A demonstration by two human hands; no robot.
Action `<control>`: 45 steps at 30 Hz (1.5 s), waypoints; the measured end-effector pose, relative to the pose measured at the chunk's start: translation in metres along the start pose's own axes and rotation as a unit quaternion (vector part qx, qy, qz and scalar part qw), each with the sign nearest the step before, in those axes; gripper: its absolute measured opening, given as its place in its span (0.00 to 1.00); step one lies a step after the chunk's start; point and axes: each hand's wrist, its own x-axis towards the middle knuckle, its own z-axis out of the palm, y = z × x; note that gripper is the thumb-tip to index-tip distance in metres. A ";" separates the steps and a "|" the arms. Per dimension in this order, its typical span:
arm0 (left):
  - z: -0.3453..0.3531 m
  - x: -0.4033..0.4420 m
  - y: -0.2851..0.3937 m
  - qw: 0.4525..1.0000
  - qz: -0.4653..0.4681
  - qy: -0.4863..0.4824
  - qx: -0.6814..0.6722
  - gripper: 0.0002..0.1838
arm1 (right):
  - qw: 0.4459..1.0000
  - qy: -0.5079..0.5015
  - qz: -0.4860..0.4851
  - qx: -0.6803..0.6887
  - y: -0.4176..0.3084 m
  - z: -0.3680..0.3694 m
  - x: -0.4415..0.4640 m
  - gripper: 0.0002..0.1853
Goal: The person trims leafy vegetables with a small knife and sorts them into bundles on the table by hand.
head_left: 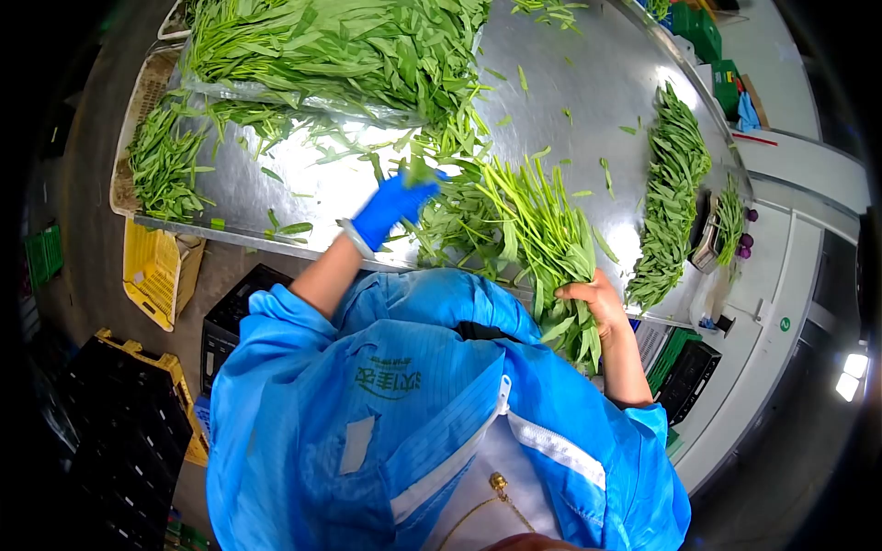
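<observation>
My right hand (595, 303), bare, is closed around a bunch of water spinach (542, 216) near the table's front edge. The pale cut stems of the bunch point away from me, and its leaves hang down toward my jacket. To the left, my left hand (397, 208) wears a blue glove and is slightly blurred. A blurred green leaf (419, 169) is at its fingers and appears pinched there. Loose water spinach (455, 220) lies on the metal table (560, 83) between my two hands.
A large heap of greens (340, 46) on clear plastic fills the back left. One long bunch (675, 193) lies at the right, beside a scale-like device (706, 234) with greens. A yellow crate (161, 275) and a black crate (234, 312) stand below the left edge.
</observation>
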 end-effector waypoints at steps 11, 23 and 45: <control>-0.045 0.058 -0.033 0.970 0.068 -0.100 -0.210 0.19 | 0.999 -0.020 -0.017 -0.037 -0.001 0.002 -0.002 0.28; 0.050 0.035 0.024 0.977 0.141 -0.023 0.161 0.34 | 0.998 -0.051 0.015 -0.033 -0.005 0.008 -0.006 0.29; -0.021 0.024 0.049 0.972 0.069 0.225 0.004 0.21 | 0.999 -0.009 0.024 -0.022 0.007 -0.006 -0.013 0.42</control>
